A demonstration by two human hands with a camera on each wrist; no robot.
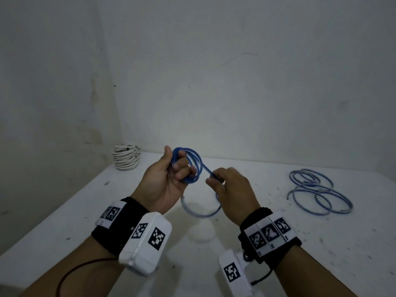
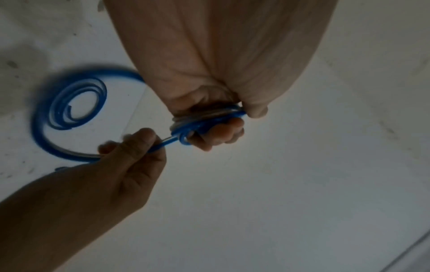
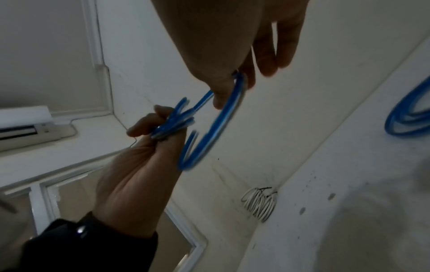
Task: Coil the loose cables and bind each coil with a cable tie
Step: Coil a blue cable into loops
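Head view, centre: the left hand (image 1: 165, 181) is raised above the white table (image 1: 64, 211), its fingers curled tightly round a small blue coil (image 1: 189, 163) of several stacked loops. At 3 o'clock of this coil the right hand (image 1: 230, 189) pinches the free blue cable (image 1: 209, 171) between thumb and forefinger, the other fingers loosely bent; the strand runs taut from coil to pinch. Below both hands the cable's tail (image 1: 201, 212) hangs in a blurred loop just above the table. At 3 o'clock, well apart, a loose blue cable (image 1: 317, 191) lies in open rings on the table. At 10 o'clock, against the wall, stands a white coil (image 1: 125, 157) with dark ties on it.
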